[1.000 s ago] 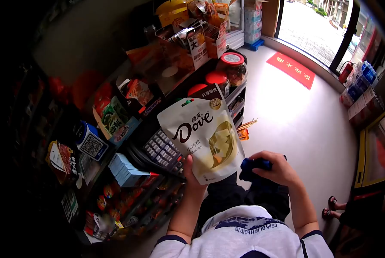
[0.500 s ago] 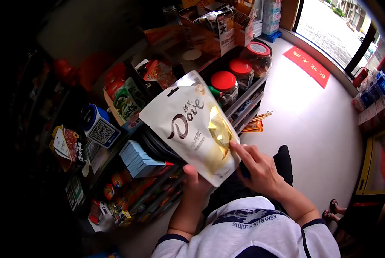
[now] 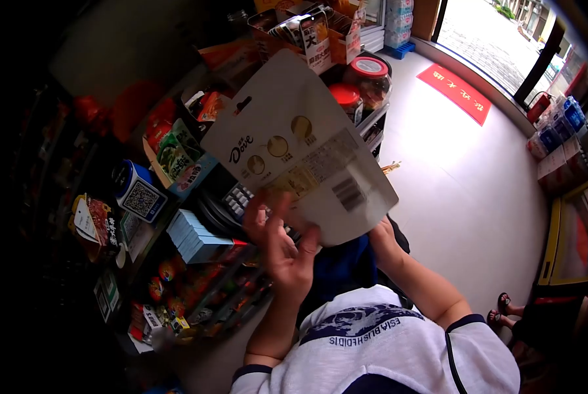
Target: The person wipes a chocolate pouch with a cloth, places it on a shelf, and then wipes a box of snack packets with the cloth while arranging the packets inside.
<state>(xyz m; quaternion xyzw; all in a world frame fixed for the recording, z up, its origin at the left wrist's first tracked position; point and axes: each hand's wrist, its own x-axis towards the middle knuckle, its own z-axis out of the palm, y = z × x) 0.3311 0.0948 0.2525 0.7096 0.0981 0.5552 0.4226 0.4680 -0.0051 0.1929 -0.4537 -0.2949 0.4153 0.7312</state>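
Bag [image 3: 300, 157]: held up, tilted, in front of the keyboard [image 3: 237, 196], back with the barcode [image 3: 350, 194] facing out
Left hand [image 3: 282, 253]: fingers spread apart, kinda blurry, right by the bottom edge, can't tell if touching
Right hand [image 3: 384, 238]: tucked behind the lower corner, fingers hidden, so can't tell the grip
Cloth [image 3: 346, 266]: dark blue, just under the bag
Bag so far: picked up and back side out, looks like; not opened afaict, not put down yet
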